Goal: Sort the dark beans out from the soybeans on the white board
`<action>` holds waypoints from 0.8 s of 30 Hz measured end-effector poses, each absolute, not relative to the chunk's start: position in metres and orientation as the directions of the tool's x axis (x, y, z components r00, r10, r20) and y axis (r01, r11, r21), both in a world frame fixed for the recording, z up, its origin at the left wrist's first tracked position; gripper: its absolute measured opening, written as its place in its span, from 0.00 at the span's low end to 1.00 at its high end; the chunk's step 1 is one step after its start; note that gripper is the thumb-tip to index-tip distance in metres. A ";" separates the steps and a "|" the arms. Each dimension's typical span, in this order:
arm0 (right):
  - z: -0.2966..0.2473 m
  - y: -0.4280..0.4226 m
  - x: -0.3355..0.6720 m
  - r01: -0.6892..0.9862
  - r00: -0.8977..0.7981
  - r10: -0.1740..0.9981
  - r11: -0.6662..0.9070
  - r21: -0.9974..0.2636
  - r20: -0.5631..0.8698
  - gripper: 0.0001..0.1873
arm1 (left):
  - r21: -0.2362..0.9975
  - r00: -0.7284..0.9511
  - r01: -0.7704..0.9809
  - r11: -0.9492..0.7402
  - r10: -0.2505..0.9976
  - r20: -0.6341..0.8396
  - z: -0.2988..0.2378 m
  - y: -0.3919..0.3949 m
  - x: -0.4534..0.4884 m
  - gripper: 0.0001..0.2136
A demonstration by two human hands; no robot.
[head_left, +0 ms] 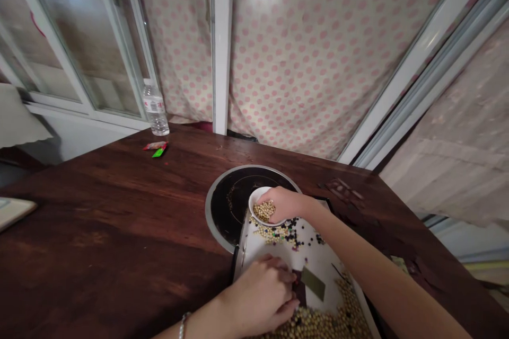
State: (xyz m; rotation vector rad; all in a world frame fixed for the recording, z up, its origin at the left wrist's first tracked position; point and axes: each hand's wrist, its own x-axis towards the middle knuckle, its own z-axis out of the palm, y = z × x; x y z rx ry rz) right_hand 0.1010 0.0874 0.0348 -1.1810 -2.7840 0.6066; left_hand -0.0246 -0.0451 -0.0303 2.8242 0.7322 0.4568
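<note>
My right hand [283,204] reaches over the rim of a small white bowl [252,211], its fingers curled in among the soybeans [264,212] inside. Its fingertips are partly hidden by the beans. The bowl sits at the far end of a white tray [260,243]. Nearer to me, my left hand [266,291] is curled low over the tray, beside a dark brown flat piece [299,291] and an olive-green card [313,283]. What its fingers hold, if anything, is hidden. Small mixed beads or beans [278,233] lie scattered below the bowl. Many more soybeans [330,323] cover the tray's near end.
A round black hotplate [222,206] with a metal rim is set into the dark wooden table [119,233], partly under the tray. A clear water bottle [156,108] and small red and green wrappers [157,148] are at the far left. A pale board-like object [16,212] lies at the left edge.
</note>
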 end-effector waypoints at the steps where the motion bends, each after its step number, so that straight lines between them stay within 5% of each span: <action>1: 0.030 0.087 0.098 0.688 -0.696 0.713 0.629 -0.362 -0.084 0.25 | 0.260 0.828 0.441 -0.859 0.501 0.251 -0.030 -0.045 -0.025 0.08; 8: 0.012 0.092 0.090 0.731 -0.642 0.765 0.592 -0.338 -0.048 0.17 | 0.291 0.829 0.438 -0.851 0.507 0.235 -0.030 -0.044 -0.024 0.07; 24: 0.053 0.073 0.126 0.631 -0.629 0.771 0.582 -0.513 0.102 0.18 | 0.337 0.825 0.417 -0.844 0.507 0.250 -0.027 -0.043 -0.025 0.06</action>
